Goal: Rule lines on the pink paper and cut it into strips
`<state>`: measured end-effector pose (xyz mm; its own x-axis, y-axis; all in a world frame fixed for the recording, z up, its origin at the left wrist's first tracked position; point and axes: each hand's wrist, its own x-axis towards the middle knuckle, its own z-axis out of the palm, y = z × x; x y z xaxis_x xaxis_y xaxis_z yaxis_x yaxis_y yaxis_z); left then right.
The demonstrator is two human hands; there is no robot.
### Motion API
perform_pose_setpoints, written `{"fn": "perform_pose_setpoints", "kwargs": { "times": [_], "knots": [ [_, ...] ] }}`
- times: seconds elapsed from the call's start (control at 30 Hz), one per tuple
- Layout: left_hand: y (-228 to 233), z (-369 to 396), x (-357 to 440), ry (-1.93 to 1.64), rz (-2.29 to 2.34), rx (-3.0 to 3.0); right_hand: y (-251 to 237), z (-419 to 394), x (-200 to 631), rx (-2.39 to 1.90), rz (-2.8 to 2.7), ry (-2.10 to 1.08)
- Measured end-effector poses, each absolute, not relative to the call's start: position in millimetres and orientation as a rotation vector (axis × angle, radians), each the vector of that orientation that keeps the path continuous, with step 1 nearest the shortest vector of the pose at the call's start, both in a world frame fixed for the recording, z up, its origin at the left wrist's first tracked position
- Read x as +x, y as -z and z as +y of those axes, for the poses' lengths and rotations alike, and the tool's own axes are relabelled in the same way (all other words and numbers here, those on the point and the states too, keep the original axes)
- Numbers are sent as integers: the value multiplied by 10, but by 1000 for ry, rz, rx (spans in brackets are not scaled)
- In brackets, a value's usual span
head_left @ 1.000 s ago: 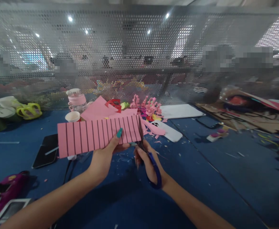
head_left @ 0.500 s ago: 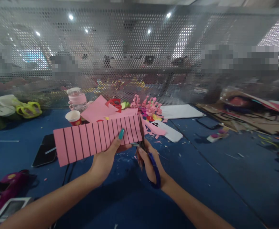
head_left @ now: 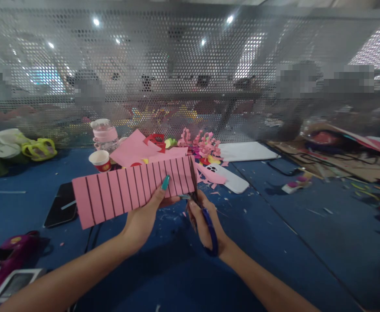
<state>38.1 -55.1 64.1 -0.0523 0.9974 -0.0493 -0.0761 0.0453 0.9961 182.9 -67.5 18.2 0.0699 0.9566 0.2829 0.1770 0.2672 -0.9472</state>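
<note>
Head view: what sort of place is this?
Probably a shared craft workbench: paper scraps litter the blue table, a mesh screen divides stations, and the hands hold lined pink paper and scissors.

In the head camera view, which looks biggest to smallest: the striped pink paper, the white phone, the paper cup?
1. Striped pink paper, held in the left hand, though nearest the camera.
2. White phone.
3. Paper cup.
</note>
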Motion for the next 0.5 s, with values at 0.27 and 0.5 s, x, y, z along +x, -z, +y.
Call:
{"fn": "perform_pose_setpoints", "kwargs": {
  "times": [0.27, 0.5],
  "knots": [
    [-648, -558, 387, -1267, 1232, 1070, -140, -667, 1825, -1162, -1347, -889],
    [-719, -592, 395, -1221, 1304, 1086, -173, -677, 1826, -1153, -1390, -821]
  ]
}}
